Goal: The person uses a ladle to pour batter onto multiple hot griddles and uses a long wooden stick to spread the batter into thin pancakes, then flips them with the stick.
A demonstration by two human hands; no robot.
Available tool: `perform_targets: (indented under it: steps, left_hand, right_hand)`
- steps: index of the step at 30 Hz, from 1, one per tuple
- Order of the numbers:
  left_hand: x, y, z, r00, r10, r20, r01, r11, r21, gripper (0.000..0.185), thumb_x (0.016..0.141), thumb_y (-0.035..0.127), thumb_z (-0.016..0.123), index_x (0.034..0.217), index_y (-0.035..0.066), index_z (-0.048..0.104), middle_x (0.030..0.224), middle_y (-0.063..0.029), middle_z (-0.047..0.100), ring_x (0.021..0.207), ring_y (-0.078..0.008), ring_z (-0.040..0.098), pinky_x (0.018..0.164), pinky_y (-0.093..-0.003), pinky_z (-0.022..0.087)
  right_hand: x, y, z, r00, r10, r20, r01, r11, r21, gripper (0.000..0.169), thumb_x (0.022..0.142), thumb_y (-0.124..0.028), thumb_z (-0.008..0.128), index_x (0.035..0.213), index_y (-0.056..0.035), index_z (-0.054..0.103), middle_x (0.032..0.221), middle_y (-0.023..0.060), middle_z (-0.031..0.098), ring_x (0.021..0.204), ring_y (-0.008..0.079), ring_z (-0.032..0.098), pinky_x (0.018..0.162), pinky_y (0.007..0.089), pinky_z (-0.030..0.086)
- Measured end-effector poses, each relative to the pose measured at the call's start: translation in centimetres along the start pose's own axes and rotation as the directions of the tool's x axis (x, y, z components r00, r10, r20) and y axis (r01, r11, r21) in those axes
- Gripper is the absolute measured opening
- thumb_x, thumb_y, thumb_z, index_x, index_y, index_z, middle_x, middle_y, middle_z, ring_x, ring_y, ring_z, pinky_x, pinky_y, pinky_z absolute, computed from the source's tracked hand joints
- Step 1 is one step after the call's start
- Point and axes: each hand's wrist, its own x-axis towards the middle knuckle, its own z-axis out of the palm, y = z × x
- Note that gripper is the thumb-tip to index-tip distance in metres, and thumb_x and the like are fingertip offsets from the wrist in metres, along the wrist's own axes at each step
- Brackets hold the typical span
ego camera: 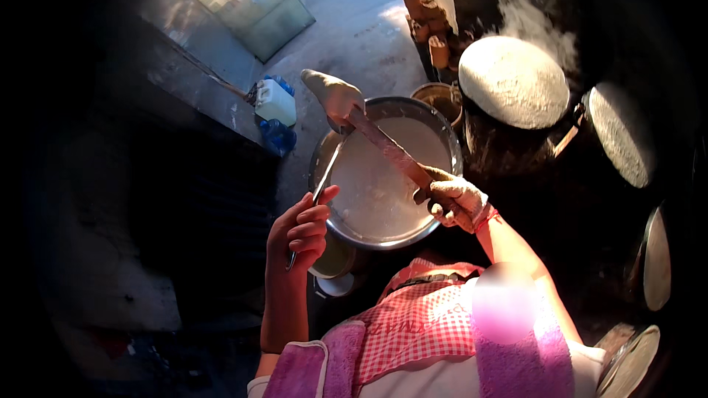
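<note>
My bare left hand (303, 232) grips the thin shiny handle of a metal utensil (330, 168), left of the large round metal basin (455, 149). The handle slants up to a dark end below a pale rounded form (333, 94), whose kind I cannot tell. My right hand (456, 199), in a pale stained work glove, is closed around the lower end of a long brownish bar (390, 150), at the basin's right rim. The bar slants over the basin and meets the pale form. Pale cloudy liquid (387, 193) lies in the basin.
Behind the basin stands a brown bucket (437, 88). Right are a steaming vessel with a broad pale round top (514, 82) and another pale disc (619, 132). A white jerrycan (275, 102) and blue plastic containers (278, 136) stand back left; stacked reddish cylinders (438, 51) stand at the back.
</note>
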Motion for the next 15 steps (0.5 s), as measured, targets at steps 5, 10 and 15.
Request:
perform_targets:
  steps: [5, 10, 15]
  left_hand:
    - [0.7, 4.0, -5.5, 0.969, -0.172, -0.178, 0.128, 0.963, -0.236, 0.052, 0.109, 0.019, 0.029, 0.149, -0.013, 0.02, 0.082, -0.0068, 0.043, 0.051, -0.0079, 0.043, 0.04, -0.0217, 0.041]
    - [10.7, -3.6, 1.7, 0.914, -0.401, 0.06, 0.396, 0.915, 0.08, 0.053, 0.107, 0.012, 0.029, 0.152, -0.01, 0.01, 0.082, -0.0086, 0.044, 0.045, -0.0065, 0.036, 0.035, -0.0232, 0.036]
    - [21.0, -22.9, 4.8, 0.938, -0.325, 0.123, -0.099, 0.09, 0.991, 0.051, 0.103, 0.026, 0.054, 0.146, 0.002, 0.039, 0.063, 0.0042, 0.034, 0.042, -0.0032, 0.027, 0.033, -0.021, 0.023]
  right_hand:
    - [-10.0, 4.4, -7.1, 0.91, 0.134, -0.392, -0.194, 0.974, -0.12, 0.066, 0.09, -0.007, 0.066, 0.149, -0.0014, 0.037, 0.095, 0.0187, 0.07, 0.056, 0.0136, 0.061, 0.04, 0.0213, 0.043]
    - [-28.0, 6.0, -2.2, 0.735, -0.298, -0.61, 0.236, 0.955, -0.181, 0.054, 0.085, -0.003, 0.065, 0.138, 0.0019, 0.051, 0.097, 0.0211, 0.071, 0.055, 0.0173, 0.067, 0.043, 0.0246, 0.051]
    - [-38.2, 7.3, 2.2, -0.015, -0.788, -0.616, 0.365, 0.569, -0.737, 0.041, 0.094, -0.011, 0.067, 0.133, -0.0059, 0.057, 0.082, 0.003, 0.064, 0.052, 0.0062, 0.055, 0.044, 0.0216, 0.043]
